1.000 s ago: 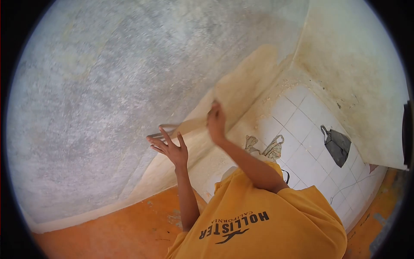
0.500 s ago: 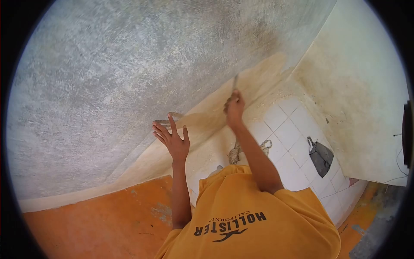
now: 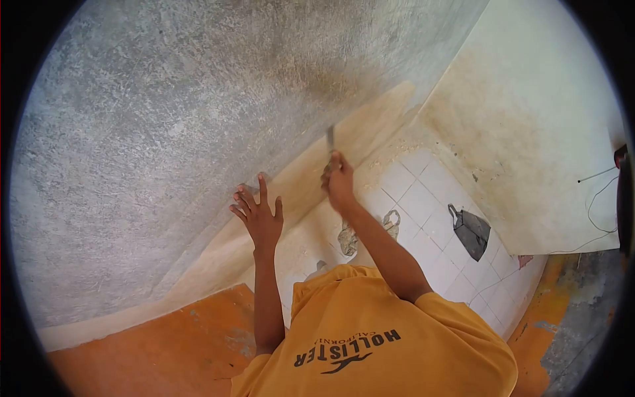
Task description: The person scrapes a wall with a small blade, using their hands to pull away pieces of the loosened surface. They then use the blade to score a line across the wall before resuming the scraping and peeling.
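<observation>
My right hand [image 3: 340, 185] is closed around a scraper-like tool [image 3: 331, 137] with a narrow dark blade, blurred by motion. The blade points up at the grey mottled wall [image 3: 192, 99], at the border with its bare tan strip [image 3: 370, 122]. To the left, my left hand [image 3: 260, 221] has its fingers spread, fingertips against the wall at the lower border of the grey area. Nothing is in it.
Below are white floor tiles [image 3: 423, 198] with a dark grey bag [image 3: 471, 233] and a crumpled pale bag [image 3: 348, 239]. A pale stained wall [image 3: 542, 132] rises at right, with a thin cable [image 3: 591, 205]. Orange floor [image 3: 152, 337] lies at lower left.
The view has shifted, so the room sits further left. My right hand with the scraper-like tool has come down and left in the frame. My left hand stays spread on the wall.
</observation>
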Demonstrator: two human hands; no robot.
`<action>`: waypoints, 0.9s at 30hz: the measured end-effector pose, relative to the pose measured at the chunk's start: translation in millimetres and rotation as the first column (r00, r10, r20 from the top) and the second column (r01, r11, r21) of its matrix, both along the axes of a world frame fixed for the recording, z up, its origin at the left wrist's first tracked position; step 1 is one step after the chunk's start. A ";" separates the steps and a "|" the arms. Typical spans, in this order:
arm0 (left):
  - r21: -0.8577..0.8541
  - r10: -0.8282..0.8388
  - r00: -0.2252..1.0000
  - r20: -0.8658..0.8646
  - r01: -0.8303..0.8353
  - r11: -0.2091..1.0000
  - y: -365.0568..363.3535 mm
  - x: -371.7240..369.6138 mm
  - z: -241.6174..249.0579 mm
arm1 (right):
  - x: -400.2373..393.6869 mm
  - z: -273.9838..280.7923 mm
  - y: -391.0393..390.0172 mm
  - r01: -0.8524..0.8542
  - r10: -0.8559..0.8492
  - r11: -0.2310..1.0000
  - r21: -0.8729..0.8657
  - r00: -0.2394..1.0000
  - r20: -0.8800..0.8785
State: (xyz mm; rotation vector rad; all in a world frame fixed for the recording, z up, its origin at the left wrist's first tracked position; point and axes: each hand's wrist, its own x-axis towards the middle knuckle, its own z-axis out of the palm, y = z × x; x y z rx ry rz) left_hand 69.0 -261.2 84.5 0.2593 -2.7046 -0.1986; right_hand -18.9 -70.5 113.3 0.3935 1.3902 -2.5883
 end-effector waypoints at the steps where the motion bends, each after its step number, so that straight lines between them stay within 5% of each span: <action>1: -0.002 -0.007 1.000 -0.015 0.007 1.000 -1.2 0.4 -1.7 | -17.9 -6.3 11.9 0.018 -0.018 1.000 -0.006 1.000 -0.011; 7: 0.004 0.037 0.999 0.013 -0.038 0.999 12.8 -8.3 -11.9 | 6.2 3.9 -2.0 -0.017 0.012 0.994 0.105 0.999 0.046; 10: 0.008 0.032 0.999 0.004 -0.032 0.999 11.7 -9.3 -13.6 | -31.3 -11.4 26.7 0.041 -0.041 0.999 -0.014 0.999 0.029; 16: -0.010 0.072 0.997 -0.027 -0.072 0.997 20.2 -13.4 -15.3 | 1.7 -0.6 7.4 -0.026 0.020 0.992 0.127 0.999 0.042; 20: 0.028 0.048 0.999 -0.022 -0.047 0.998 18.4 -8.7 -12.3 | -54.5 -17.3 35.8 0.178 -0.181 0.981 0.082 0.983 0.032; 25: -0.004 0.100 0.993 -0.064 -0.100 0.995 27.6 -18.3 -20.9 | -28.9 -3.8 34.3 0.056 -0.063 0.975 0.214 0.998 0.023; 27: 0.015 0.117 0.990 -0.077 -0.116 0.993 34.6 -24.6 -22.2 | -21.0 -8.6 30.9 0.037 -0.038 0.989 0.144 0.999 0.008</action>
